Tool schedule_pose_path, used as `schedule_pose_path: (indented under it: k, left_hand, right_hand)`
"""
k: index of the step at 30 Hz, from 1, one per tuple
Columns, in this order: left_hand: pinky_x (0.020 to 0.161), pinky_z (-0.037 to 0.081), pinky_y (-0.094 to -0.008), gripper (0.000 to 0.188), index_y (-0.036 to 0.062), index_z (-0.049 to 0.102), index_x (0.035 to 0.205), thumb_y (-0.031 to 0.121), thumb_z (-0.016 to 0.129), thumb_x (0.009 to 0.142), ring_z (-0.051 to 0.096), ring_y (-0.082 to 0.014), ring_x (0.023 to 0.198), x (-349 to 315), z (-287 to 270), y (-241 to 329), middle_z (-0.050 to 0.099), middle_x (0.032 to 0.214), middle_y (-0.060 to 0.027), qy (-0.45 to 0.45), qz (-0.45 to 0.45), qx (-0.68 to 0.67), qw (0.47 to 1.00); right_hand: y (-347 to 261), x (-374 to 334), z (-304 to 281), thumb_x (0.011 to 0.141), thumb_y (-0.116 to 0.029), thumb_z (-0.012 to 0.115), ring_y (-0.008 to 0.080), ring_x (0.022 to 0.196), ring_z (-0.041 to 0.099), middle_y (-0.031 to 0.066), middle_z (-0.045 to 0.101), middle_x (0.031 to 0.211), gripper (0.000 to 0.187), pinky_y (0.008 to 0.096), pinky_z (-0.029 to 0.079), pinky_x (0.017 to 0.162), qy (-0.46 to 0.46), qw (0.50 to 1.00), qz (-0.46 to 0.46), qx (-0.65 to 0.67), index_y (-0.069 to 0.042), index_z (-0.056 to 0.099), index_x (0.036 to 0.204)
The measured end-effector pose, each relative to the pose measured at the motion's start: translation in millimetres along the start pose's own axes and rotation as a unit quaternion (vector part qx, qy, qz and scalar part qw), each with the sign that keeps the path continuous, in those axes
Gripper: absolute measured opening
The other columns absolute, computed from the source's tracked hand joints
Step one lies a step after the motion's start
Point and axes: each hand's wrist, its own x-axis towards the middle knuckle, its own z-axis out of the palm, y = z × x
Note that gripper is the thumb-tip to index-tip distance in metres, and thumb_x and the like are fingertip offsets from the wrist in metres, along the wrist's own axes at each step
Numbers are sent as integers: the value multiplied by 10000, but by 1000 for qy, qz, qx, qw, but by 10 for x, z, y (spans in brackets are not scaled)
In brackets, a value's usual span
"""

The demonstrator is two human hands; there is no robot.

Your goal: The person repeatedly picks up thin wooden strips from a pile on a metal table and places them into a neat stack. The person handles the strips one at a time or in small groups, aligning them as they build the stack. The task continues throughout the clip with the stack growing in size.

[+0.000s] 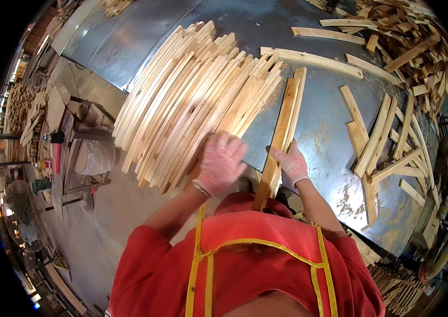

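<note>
My left hand (221, 162), in a whitish-pink work glove, lies over the near right end of a wide row of wooden slats (182, 100). Its fingers are spread, palm against the wood. Close to my body, my right hand (291, 164), gloved alike, is closed round the side of a few wooden slats (282, 129) lying together. These slats point away from me across the metal table, and their near ends jut past its edge towards my apron. The underside of the right hand's grip is hidden.
Loose wooden pieces (374, 137) lie scattered on the metal table (324, 105) at the right. A large heap of offcuts (419, 42) rises at the far right. A single long slat (314, 61) crosses the table's middle. A workbench (73, 137) stands at the left.
</note>
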Motion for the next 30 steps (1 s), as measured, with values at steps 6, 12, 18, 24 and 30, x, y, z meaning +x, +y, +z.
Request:
schedule_pose_path:
  k: [6, 12, 18, 24, 30]
  left_hand:
    - [1131, 403, -534, 547, 145, 639, 1390, 262, 709, 861, 482, -352, 1357, -285, 9, -774, 534, 1421, -91, 59, -9, 26, 998]
    - [1160, 408, -513, 530, 113, 646, 1373, 142, 688, 846, 486, -381, 1391, -321, 61, -981, 542, 1472, -129, 95, -84, -56, 990]
    - [1184, 379, -554, 547, 86, 609, 1407, 211, 693, 881, 492, -406, 1388, -263, 35, -913, 558, 1455, -192, 92, -65, -129, 985]
    - [1252, 291, -602, 682, 61, 534, 1503, 280, 703, 880, 424, -435, 1479, -312, 47, -624, 519, 1545, -180, 14, -84, 36, 996]
    - [1244, 304, -591, 695, 70, 523, 1510, 337, 726, 901, 428, -435, 1469, 148, 226, 16, 490, 1562, -188, 74, -48, 118, 989]
  right_hand:
    - [72, 167, 137, 889, -266, 831, 241, 856, 734, 164, 759, 1048, 597, 373, 590, 782, -3, 965, -47, 258, 47, 590, 1337]
    - [-710, -230, 498, 914, -284, 833, 249, 941, 739, 188, 742, 1106, 617, 370, 622, 835, -2, 932, -84, 353, 70, 534, 1322]
    - [-1209, -198, 1092, 945, -341, 756, 343, 1118, 711, 289, 699, 1288, 983, 433, 586, 999, -189, 975, -107, -42, 20, 228, 1691]
    - [-647, 351, -499, 875, -364, 715, 366, 1021, 719, 228, 733, 1118, 553, 444, 582, 885, -70, 974, -210, -49, -6, 681, 1295]
    - [1025, 482, -2896, 723, -506, 874, 401, 1283, 630, 252, 682, 1256, 800, 483, 557, 1023, 388, 890, 181, -160, -7, 643, 1303]
